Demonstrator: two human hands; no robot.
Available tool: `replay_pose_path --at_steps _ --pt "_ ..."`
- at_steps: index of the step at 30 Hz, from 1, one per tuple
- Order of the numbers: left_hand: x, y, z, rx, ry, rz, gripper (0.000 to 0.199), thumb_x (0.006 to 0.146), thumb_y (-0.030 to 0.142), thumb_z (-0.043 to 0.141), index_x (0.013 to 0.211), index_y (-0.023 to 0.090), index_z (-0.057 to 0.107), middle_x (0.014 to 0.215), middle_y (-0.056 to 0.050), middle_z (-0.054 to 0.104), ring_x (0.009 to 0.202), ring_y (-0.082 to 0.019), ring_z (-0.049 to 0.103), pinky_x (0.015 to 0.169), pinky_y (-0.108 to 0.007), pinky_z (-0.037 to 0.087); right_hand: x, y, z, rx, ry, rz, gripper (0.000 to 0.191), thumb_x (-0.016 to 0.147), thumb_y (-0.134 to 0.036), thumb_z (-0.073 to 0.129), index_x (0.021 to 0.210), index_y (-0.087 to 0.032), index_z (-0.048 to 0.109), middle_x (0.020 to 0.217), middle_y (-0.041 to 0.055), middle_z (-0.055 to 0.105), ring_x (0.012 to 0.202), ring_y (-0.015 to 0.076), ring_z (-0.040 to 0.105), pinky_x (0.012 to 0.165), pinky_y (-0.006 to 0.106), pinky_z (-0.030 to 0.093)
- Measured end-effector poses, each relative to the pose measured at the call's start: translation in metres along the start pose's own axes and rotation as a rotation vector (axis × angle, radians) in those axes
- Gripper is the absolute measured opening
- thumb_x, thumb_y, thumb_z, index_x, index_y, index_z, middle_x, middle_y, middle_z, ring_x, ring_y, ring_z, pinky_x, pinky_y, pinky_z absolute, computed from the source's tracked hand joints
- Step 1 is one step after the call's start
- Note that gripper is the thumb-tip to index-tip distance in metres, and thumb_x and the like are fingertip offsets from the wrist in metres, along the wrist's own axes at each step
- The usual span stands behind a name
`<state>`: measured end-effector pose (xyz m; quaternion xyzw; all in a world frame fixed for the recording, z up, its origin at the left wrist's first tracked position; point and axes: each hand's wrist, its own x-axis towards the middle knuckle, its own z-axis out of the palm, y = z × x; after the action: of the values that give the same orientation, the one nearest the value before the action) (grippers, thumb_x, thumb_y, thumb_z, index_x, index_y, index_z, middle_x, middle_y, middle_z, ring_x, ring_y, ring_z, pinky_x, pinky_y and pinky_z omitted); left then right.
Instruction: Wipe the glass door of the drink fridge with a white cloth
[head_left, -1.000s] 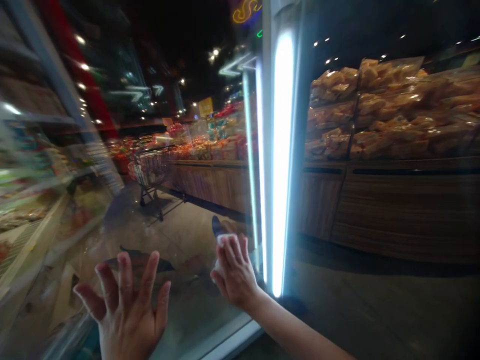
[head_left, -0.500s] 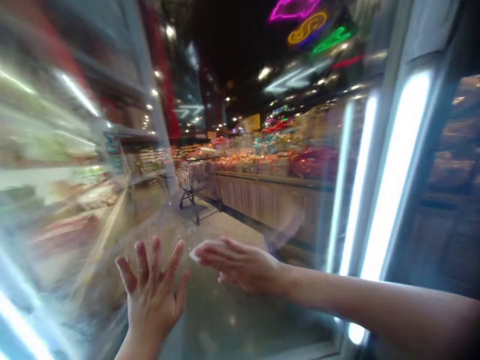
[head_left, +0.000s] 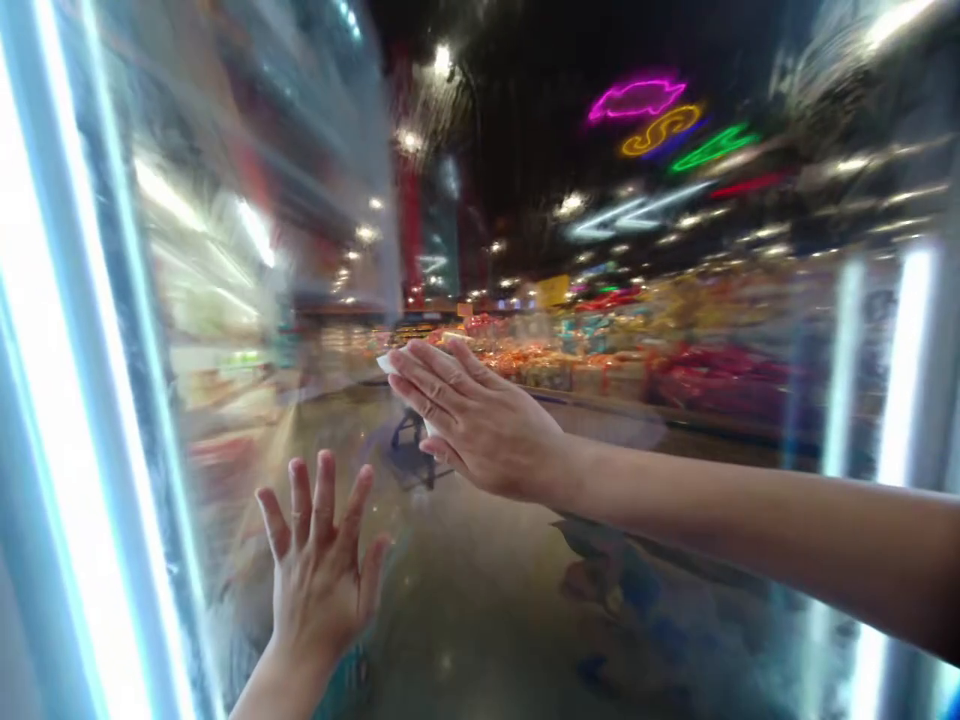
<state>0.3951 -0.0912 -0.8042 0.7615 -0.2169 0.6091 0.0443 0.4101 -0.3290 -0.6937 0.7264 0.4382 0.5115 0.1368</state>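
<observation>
A large pane of clear glass [head_left: 465, 590] stands before me, with smeary streaks in its upper part. My right hand [head_left: 480, 415] lies flat over a folded white cloth [head_left: 386, 364], pressing it to the glass near the middle. Only the cloth's edges show past the fingertips and under the thumb; whether it is cloth or paper is hard to tell. Lower and to the left, my left hand [head_left: 319, 560] is spread wide, palm toward the glass, and holds nothing.
Bright light tubes [head_left: 52, 330] run along the left side, and more tubes [head_left: 904, 370] at the right. Beyond the glass are a blurred shop aisle, a cart partly behind my right hand, heaped produce [head_left: 720, 385] and neon signs [head_left: 660, 130] overhead.
My right hand has moved up the glass with the white cloth. The left hand stays spread in about the same place. The view has turned left, bringing the left light tubes into sight.
</observation>
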Motion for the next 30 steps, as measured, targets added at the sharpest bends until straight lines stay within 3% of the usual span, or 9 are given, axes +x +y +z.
replay_pose_path --at_steps 5,7,11,17,20,22,24,28,30 --pt "0.002 -0.020 -0.007 0.010 -0.010 -0.055 0.082 0.100 0.025 0.050 0.167 0.032 0.003 0.176 -0.003 -0.006 0.163 -0.027 -0.010 0.132 -0.056 -0.010 0.015 -0.004 -0.002 0.016 -0.206 -0.301 0.071 0.096 -0.033 0.062 0.161 -0.020 0.035 0.172 -0.0019 0.025 0.160 0.0155 0.017 0.134 0.037 0.012" --pt "0.001 -0.027 -0.009 0.000 -0.016 -0.063 0.081 0.101 0.025 0.050 0.167 0.033 0.003 0.177 -0.003 -0.003 0.163 -0.027 -0.007 0.132 -0.055 -0.007 0.039 0.013 -0.011 -0.006 -0.119 -0.302 0.072 0.097 -0.033 0.059 0.161 -0.013 0.032 0.171 0.0043 0.029 0.159 0.0190 0.019 0.132 0.041 0.011" --pt "-0.001 -0.039 -0.012 -0.021 0.014 -0.089 0.081 0.102 0.026 0.048 0.166 0.034 0.000 0.176 -0.001 -0.005 0.163 -0.025 -0.007 0.133 -0.052 -0.008 0.100 0.043 -0.026 -0.138 0.140 -0.085 0.070 0.103 -0.036 0.044 0.158 0.003 0.027 0.169 0.0195 0.029 0.157 0.0328 0.015 0.126 0.053 0.010" --pt "-0.001 -0.061 -0.018 -0.061 0.051 -0.099 0.081 0.103 0.029 0.045 0.167 0.029 -0.004 0.176 0.000 -0.013 0.162 -0.024 -0.015 0.131 -0.051 -0.012 0.118 -0.006 -0.015 -0.200 -0.115 -0.398 0.072 0.099 -0.037 0.061 0.159 -0.008 0.035 0.168 0.0118 0.033 0.155 0.0244 0.023 0.127 0.043 0.015" --pt "0.002 -0.066 -0.023 -0.066 0.055 -0.098 0.080 0.103 0.029 0.044 0.166 0.031 -0.006 0.176 0.002 -0.014 0.162 -0.023 -0.016 0.131 -0.050 -0.012 0.149 -0.001 -0.032 -0.424 -0.050 -0.305 0.057 0.104 -0.027 0.032 0.150 0.004 0.039 0.162 0.0196 0.038 0.147 0.0279 0.029 0.115 0.044 0.033" --pt "0.004 -0.068 -0.027 -0.062 0.058 -0.111 0.080 0.103 0.028 0.042 0.166 0.032 -0.007 0.176 0.002 -0.016 0.162 -0.023 -0.016 0.131 -0.053 -0.013 0.164 0.005 -0.040 -0.586 0.034 -0.139 0.064 0.098 -0.022 0.013 0.138 0.012 0.048 0.156 0.0242 0.040 0.141 0.0318 0.036 0.104 0.045 0.042" --pt "0.003 -0.069 -0.031 -0.060 0.060 -0.138 0.079 0.103 0.028 0.041 0.166 0.033 -0.007 0.176 0.001 -0.016 0.162 -0.026 -0.017 0.131 -0.058 -0.011 0.158 -0.003 -0.036 -0.617 0.011 -0.114 0.067 0.097 -0.024 0.010 0.137 0.013 0.049 0.158 0.0249 0.038 0.141 0.0340 0.036 0.105 0.046 0.042" --pt "0.000 -0.073 -0.036 -0.042 0.027 -0.155 0.076 0.104 0.031 0.039 0.166 0.036 -0.005 0.176 0.000 -0.013 0.162 -0.029 -0.015 0.130 -0.064 -0.005 0.101 -0.041 -0.007 -0.362 -0.238 -0.488 0.070 0.105 -0.048 0.038 0.162 -0.008 0.029 0.170 0.0139 0.026 0.155 0.0258 0.019 0.126 0.043 0.019" --pt "-0.001 -0.072 -0.036 -0.025 0.000 -0.133 0.076 0.104 0.033 0.040 0.166 0.037 -0.004 0.176 -0.001 -0.013 0.162 -0.030 -0.013 0.130 -0.065 -0.007 0.084 -0.042 -0.002 -0.292 -0.256 -0.505 0.073 0.104 -0.050 0.045 0.164 -0.013 0.026 0.171 0.0099 0.024 0.157 0.0213 0.018 0.128 0.040 0.015"
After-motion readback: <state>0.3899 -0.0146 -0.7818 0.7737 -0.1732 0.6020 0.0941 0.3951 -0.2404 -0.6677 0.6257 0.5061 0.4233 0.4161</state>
